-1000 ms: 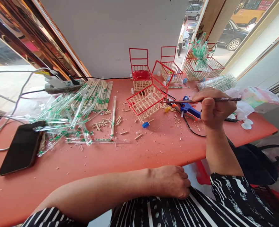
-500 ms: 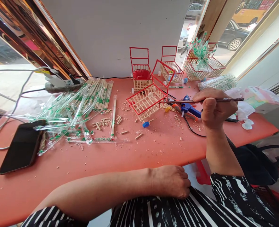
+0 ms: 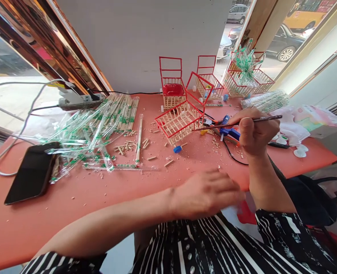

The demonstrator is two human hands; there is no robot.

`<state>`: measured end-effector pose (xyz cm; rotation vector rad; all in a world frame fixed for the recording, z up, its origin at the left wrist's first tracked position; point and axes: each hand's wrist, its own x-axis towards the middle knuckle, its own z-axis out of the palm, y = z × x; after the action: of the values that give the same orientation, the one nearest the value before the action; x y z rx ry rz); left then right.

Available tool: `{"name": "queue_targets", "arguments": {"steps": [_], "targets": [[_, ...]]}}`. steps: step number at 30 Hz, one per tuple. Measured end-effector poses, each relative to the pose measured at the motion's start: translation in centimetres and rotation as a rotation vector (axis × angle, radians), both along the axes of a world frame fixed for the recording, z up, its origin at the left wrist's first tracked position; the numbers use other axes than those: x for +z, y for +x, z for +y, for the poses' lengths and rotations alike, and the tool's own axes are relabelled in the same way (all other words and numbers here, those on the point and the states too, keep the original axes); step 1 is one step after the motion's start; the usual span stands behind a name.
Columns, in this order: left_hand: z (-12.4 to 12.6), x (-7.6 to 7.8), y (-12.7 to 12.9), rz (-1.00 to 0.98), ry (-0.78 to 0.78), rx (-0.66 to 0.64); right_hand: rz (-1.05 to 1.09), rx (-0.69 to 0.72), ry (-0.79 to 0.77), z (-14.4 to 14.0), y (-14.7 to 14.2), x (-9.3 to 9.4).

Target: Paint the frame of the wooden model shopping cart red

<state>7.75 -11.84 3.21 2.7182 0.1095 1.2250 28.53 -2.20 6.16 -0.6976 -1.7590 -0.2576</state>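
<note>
Left hand (image 3: 205,192) now raised, empty.

My right hand (image 3: 255,131) pinches a thin dark brush (image 3: 237,123), held nearly level, its tip meeting the right side of the small stick basket (image 3: 180,120) with red rims, which sits tilted on the tabletop near the far edge, right of centre.

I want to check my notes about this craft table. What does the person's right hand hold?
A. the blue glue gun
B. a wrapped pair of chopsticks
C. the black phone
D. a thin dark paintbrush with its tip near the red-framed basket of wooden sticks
D: the right hand grips the thin dark paintbrush, whose tip lies beside the red-framed basket of wooden sticks; the blue glue gun lies on the table.
</note>
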Motion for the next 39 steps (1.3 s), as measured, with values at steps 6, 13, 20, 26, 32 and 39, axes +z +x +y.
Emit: {"name": "queue_targets", "arguments": {"steps": [6,13,20,26,32,39], "targets": [[6.4,5.8,-6.2,-0.661,-0.437,0.527,-0.033,0.057,-0.052,0.6,-0.5,-0.3],[14.3,-2.2,-13.7,-0.804,-1.013,0.83,0.035,-0.055,-0.022,0.6,0.0,-0.7],[14.3,-4.6,-13.3,-0.649,-1.263,0.681,-0.016,0.023,-0.095,0.6,-0.3,-0.5],[14.6,-5.2,-13.4,-0.588,-1.296,0.583,0.099,-0.078,-0.005,0.7,0.0,-0.6],[14.6,-5.2,-12.9,-0.569,-1.269,0.667,0.06,-0.051,-0.017,0.4,-0.2,-0.2],[15.2,-5.0,-12.5,-0.553,-1.278,0.679,0.042,-0.058,-0.043,0.3,-0.7,-0.1]]}}
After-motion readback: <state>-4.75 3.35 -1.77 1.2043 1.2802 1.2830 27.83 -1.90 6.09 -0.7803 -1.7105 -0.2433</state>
